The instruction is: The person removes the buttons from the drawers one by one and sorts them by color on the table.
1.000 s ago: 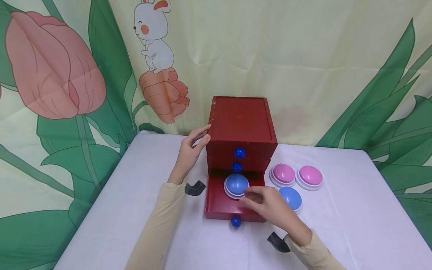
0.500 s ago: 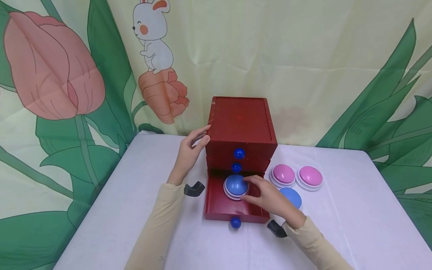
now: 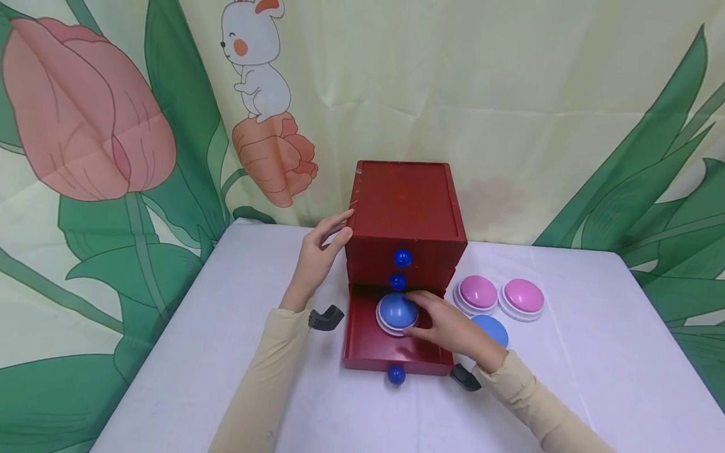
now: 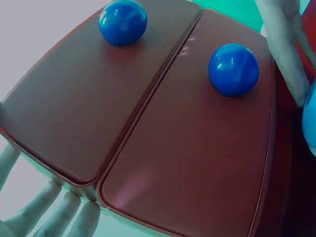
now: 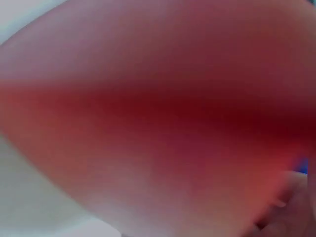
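A dark red drawer cabinet (image 3: 403, 198) stands on the table with its bottom drawer (image 3: 368, 349) pulled out. Inside that drawer sits a blue dome button (image 3: 396, 309) on a white round base. My right hand (image 3: 447, 324) reaches in from the right and holds this button, forefinger on its far side and thumb at the near edge. My left hand (image 3: 318, 255) rests against the cabinet's left side with fingers extended; the left wrist view shows its fingers (image 4: 59, 212) along the side edge. The right wrist view is mostly blurred red drawer.
Two pink dome buttons, one nearer (image 3: 477, 292) and one farther right (image 3: 523, 296), lie right of the cabinet. Another blue button (image 3: 491, 329) is partly hidden behind the right hand. A blue knob (image 3: 396, 375) juts from the drawer front. A printed curtain (image 3: 487, 113) hangs behind.
My right hand has opened wider and moved from the button's near right edge to hold it, forefinger going round to the far side. The left hand has stayed on the cabinet.
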Demonstrator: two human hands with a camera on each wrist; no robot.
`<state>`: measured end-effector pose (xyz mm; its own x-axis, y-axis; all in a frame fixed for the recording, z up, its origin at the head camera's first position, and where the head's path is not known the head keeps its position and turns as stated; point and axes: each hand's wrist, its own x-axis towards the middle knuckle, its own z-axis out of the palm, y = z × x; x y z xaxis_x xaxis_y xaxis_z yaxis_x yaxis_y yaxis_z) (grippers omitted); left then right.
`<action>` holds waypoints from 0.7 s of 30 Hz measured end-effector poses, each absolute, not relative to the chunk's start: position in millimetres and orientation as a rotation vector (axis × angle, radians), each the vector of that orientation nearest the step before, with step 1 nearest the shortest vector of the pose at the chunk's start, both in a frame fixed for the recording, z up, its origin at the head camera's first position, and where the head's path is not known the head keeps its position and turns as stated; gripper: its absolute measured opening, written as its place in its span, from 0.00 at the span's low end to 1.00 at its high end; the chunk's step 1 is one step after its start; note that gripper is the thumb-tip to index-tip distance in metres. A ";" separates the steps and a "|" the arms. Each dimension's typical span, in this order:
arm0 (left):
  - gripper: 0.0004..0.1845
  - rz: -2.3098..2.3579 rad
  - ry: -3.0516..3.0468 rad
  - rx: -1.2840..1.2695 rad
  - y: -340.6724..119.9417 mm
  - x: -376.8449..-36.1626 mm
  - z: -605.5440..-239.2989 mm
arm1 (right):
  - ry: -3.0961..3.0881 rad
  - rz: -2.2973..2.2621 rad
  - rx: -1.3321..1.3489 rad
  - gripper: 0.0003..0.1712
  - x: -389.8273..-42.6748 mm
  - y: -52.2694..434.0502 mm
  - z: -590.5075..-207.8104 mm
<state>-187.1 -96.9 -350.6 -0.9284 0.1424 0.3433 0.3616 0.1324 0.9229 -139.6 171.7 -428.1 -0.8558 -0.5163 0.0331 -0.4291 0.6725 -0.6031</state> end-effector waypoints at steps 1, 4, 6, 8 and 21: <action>0.23 -1.898 -2.228 -0.503 -96.9 -187.0 -350.4 | 2.742 -0.913 -0.782 0.40 -139.4 172.0 -428.6; 0.23 -1.898 -2.229 -0.503 -96.9 -186.7 -350.0 | 2.739 -0.867 -0.799 0.42 -139.7 173.0 -429.0; 0.23 -1.896 -2.230 -0.500 -96.9 -186.6 -350.0 | 2.733 -0.848 -0.812 0.42 -140.6 173.4 -429.1; 0.23 -1.894 -2.230 -0.497 -96.6 -186.4 -349.4 | 2.727 -0.837 -0.829 0.42 -142.2 174.1 -428.7; 0.23 -1.893 -2.243 -0.483 -95.1 -186.4 -348.4 | 2.730 -0.735 -1.043 0.40 -157.9 177.5 -431.2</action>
